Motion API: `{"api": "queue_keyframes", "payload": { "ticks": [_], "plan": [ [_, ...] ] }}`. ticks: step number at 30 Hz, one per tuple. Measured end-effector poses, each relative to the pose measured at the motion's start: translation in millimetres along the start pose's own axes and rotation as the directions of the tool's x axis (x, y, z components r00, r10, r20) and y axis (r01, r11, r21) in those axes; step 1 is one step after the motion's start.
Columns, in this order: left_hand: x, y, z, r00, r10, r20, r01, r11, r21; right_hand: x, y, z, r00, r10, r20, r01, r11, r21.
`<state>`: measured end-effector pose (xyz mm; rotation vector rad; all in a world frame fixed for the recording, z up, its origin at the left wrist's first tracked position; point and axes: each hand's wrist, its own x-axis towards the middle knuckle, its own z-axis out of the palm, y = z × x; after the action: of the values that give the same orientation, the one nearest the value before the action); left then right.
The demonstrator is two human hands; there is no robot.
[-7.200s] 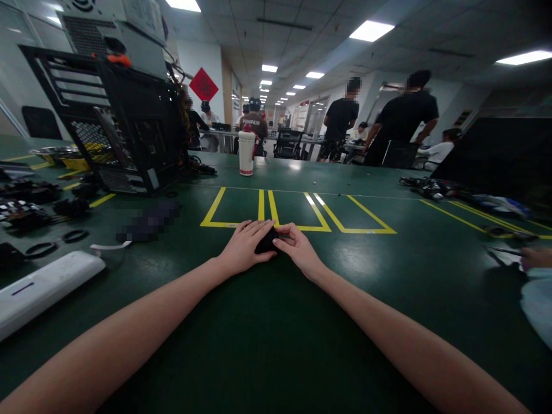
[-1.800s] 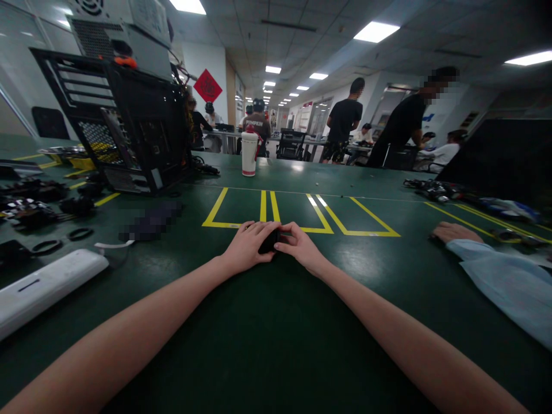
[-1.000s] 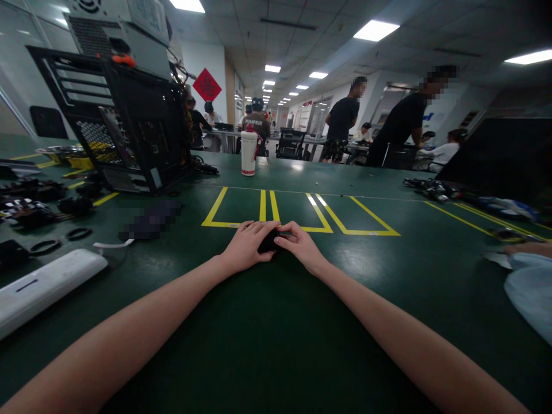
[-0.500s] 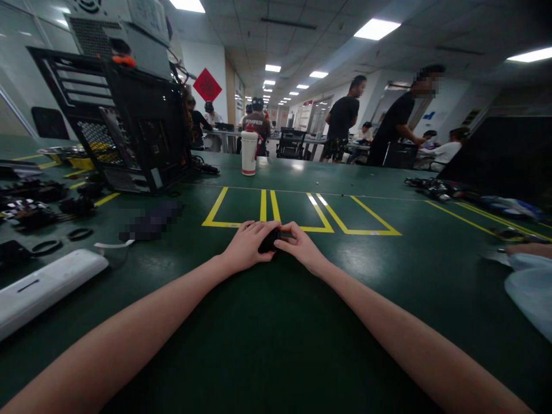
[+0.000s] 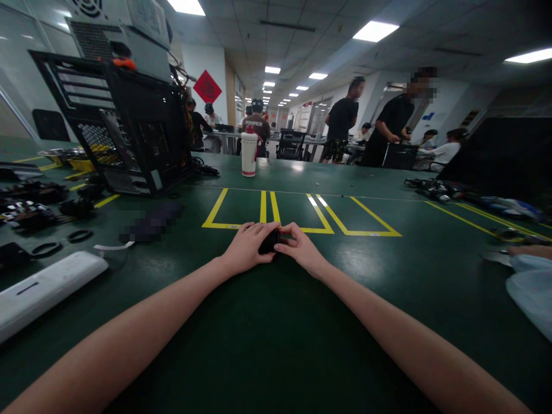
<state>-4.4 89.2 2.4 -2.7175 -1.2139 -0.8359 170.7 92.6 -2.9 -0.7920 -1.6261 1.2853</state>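
A small black rounded object [image 5: 269, 242] sits between my hands just above or on the green table [image 5: 267, 333]; its kind is not clear. My left hand [image 5: 248, 247] wraps round it from the left, fingers over the top and thumb below. From the right, my right hand [image 5: 299, 247] pinches its edge with thumb and fingertips. The fingers hide much of the object. Just beyond my hands run yellow tape outlines [image 5: 276, 210].
A black computer case [image 5: 146, 132] stands at the left, a metal unit on top. Nearer lie black rings [image 5: 46, 248], loose black parts and a white elongated box [image 5: 47, 290]. A white cup [image 5: 249, 154] stands behind the tape. Another person's sleeve [image 5: 530, 287] is at the right.
My hands keep their grip on the black object with hardly any movement. In the background, the standing person at the right has shifted posture, arms drawn in closer.
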Motion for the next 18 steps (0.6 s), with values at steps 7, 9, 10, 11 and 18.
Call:
{"api": "queue_keyframes", "payload": {
  "ticks": [7, 9, 10, 11, 18],
  "plan": [
    [0.1, 1.1, -1.3, 1.000, -0.005, 0.007, 0.004, 1.000, 0.002, 1.6, 0.1, 1.1, 0.999, -0.008, -0.049, 0.007, 1.000, -0.015],
    [0.1, 1.3, -1.2, 1.000, -0.004, 0.006, 0.004, 1.000, 0.001, 2.9, 1.4, 1.1, 0.997, 0.004, -0.078, -0.006, 1.000, -0.028],
    [0.1, 1.3, -1.0, 1.000, -0.003, 0.006, 0.003, 1.000, 0.002, 3.3, 1.8, 0.9, 0.996, 0.019, -0.088, -0.023, 0.999, -0.043],
    [0.1, 1.3, -0.7, 1.000, -0.004, 0.005, 0.004, 1.000, 0.004, 3.6, 2.0, 0.5, 0.995, 0.035, -0.092, -0.041, 0.997, -0.062],
    [0.2, 0.0, 1.2, 1.000, -0.008, 0.000, 0.008, 1.000, 0.004, 1.0, -0.3, 0.0, 1.000, 0.005, 0.002, -0.005, 1.000, 0.022]
  ]
}}
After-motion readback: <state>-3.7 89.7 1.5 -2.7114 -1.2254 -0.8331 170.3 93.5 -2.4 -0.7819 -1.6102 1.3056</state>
